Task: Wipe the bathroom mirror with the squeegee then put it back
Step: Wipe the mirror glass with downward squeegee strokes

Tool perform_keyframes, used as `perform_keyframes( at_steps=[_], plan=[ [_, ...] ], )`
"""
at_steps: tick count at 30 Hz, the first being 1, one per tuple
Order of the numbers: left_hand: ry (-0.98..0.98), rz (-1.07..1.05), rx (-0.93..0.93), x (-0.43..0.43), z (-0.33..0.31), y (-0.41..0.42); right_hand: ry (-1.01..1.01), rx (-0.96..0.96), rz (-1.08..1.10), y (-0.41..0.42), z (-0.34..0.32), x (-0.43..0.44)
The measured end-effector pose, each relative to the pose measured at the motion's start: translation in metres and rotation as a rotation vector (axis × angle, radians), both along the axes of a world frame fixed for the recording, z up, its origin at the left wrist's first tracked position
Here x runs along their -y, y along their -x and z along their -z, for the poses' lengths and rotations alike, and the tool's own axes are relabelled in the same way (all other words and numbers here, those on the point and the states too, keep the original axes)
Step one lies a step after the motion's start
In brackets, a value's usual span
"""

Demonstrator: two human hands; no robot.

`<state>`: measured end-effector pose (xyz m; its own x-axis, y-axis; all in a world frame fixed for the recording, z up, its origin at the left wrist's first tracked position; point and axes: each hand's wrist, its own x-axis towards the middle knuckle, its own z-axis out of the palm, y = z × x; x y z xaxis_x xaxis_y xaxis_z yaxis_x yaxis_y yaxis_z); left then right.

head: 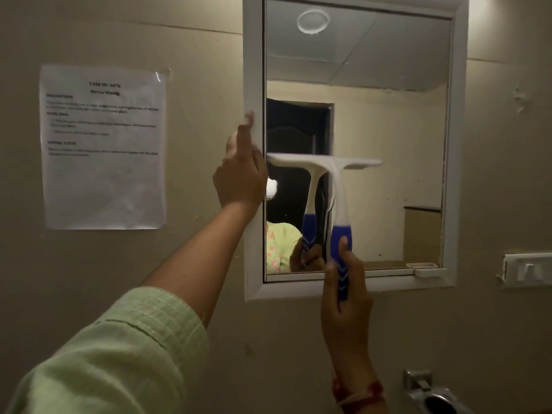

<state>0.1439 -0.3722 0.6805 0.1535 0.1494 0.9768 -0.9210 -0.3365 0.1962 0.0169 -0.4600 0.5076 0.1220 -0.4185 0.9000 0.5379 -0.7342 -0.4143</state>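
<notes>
Right hand [343, 282] clamped around blue-and-white plastic squeegee [334, 186], blade pressed against white-framed rectangular wall mirror [388, 138]; left hand [240, 171] flat, fingers together, against mirror's left frame edge.

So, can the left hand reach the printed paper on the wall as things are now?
Probably yes. The left hand rests on the mirror frame, holding nothing, and the paper hangs just beside it on bare wall, with nothing between them.
</notes>
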Motion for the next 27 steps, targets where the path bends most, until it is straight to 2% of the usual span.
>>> perform_keyframes(
  at_steps=[4,6,13,15,21,27],
  plan=[
    [0.003,0.0,0.001,0.0,0.003,0.002,-0.071,-0.105,0.034,-0.011,0.062,0.002],
    [-0.002,0.007,-0.003,0.0,0.005,0.002,-0.089,-0.122,0.042,-0.011,0.072,0.001],
    [-0.009,0.015,-0.016,-0.002,0.006,0.002,-0.008,0.022,-0.031,-0.002,0.005,0.004],
    [-0.006,0.014,-0.017,-0.001,0.007,0.002,-0.009,0.023,-0.017,-0.003,0.008,0.003],
    [-0.006,0.005,-0.009,-0.001,0.008,0.003,-0.106,-0.103,-0.016,-0.009,0.074,-0.006],
    [-0.007,0.016,-0.016,-0.001,0.008,0.001,-0.05,0.003,-0.02,-0.003,0.021,-0.001]
  ],
)
